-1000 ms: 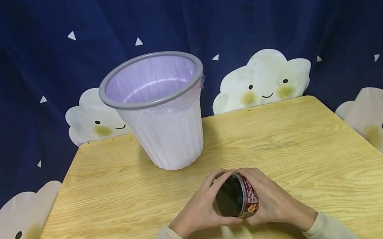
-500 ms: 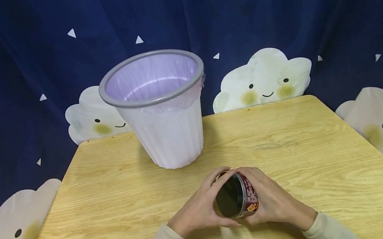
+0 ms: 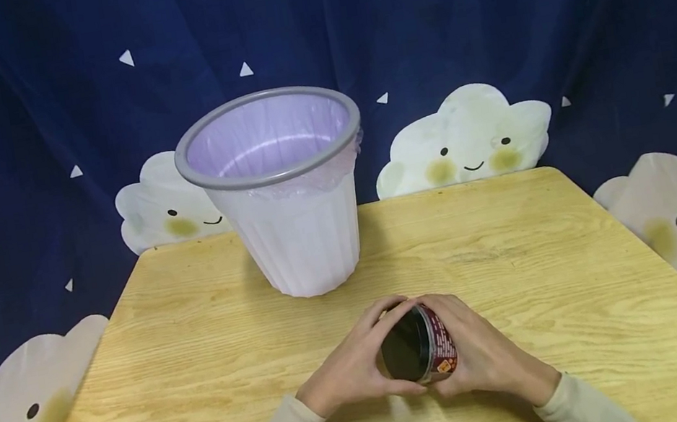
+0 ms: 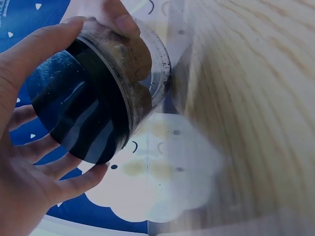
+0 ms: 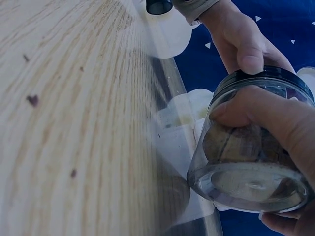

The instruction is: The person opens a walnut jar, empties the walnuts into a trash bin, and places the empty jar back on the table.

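Low in the middle of the head view, both hands hold a clear jar [image 3: 443,347] with a dark red label, tilted on its side so its black lid [image 3: 406,352] faces left. My left hand [image 3: 351,372] grips the lid, thumb on one side and spread fingers on the other, as the left wrist view shows at the lid [image 4: 83,110]. My right hand [image 3: 487,353] grips the jar's body. Through the clear wall of the jar [image 5: 246,184] in the right wrist view, brown contents show; their kind is unclear. The lid is on the jar.
A white waste bin [image 3: 303,238] with a grey rim and a clear liner stands farther back, left of the hands. It rests on a light wooden table [image 3: 515,250]. Behind hangs a dark blue curtain [image 3: 413,10] with white triangles and cloud faces.
Both hands keep their grip on the jar and its lid, with hardly any movement. The head view has tilted very slightly, so the bin appears a little higher.
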The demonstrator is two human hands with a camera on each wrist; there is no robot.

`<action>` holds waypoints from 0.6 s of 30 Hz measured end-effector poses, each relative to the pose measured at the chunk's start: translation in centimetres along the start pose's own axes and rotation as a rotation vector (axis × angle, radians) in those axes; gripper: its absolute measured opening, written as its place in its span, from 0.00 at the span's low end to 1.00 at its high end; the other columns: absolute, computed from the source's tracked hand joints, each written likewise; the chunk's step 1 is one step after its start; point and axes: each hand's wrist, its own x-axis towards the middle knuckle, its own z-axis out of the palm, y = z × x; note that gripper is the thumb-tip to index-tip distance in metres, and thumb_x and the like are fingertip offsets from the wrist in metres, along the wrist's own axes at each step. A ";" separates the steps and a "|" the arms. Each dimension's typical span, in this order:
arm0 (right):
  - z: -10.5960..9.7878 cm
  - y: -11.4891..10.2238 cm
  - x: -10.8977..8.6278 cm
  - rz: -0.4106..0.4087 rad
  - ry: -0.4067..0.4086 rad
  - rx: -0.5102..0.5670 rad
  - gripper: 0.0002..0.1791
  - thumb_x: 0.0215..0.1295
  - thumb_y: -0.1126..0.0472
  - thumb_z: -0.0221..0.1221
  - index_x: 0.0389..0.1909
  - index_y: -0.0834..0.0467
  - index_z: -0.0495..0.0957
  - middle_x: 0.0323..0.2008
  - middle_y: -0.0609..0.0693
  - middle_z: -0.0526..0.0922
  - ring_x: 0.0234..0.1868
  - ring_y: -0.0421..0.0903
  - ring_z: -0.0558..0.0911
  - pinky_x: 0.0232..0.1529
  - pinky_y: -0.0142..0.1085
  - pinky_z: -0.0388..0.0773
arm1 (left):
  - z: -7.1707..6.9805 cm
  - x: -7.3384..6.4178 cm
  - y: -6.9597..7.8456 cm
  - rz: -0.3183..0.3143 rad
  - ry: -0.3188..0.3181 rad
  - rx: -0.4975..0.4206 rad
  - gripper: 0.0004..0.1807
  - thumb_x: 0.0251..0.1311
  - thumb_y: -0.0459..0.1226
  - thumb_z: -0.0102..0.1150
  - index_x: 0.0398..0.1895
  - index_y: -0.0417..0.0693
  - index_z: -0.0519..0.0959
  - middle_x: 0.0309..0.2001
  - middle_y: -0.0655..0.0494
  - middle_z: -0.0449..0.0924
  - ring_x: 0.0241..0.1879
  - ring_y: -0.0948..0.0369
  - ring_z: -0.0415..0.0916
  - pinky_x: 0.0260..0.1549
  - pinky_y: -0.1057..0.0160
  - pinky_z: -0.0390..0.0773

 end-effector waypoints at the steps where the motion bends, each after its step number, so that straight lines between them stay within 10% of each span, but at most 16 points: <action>1: 0.0 0.0 0.0 -0.001 0.002 -0.004 0.62 0.19 0.48 0.77 0.66 0.60 0.64 0.59 0.49 0.72 0.59 0.49 0.70 0.56 0.49 0.75 | 0.0 0.0 0.0 0.000 0.003 0.003 0.60 0.38 0.52 0.79 0.76 0.59 0.52 0.70 0.55 0.54 0.68 0.59 0.56 0.63 0.55 0.67; 18: -0.2 0.3 -0.1 -0.013 0.024 -0.042 0.62 0.16 0.50 0.78 0.63 0.62 0.64 0.56 0.53 0.74 0.58 0.51 0.72 0.55 0.50 0.76 | 0.2 -0.1 0.0 -0.007 0.000 0.010 0.62 0.38 0.48 0.80 0.76 0.57 0.50 0.73 0.52 0.49 0.69 0.56 0.55 0.62 0.53 0.68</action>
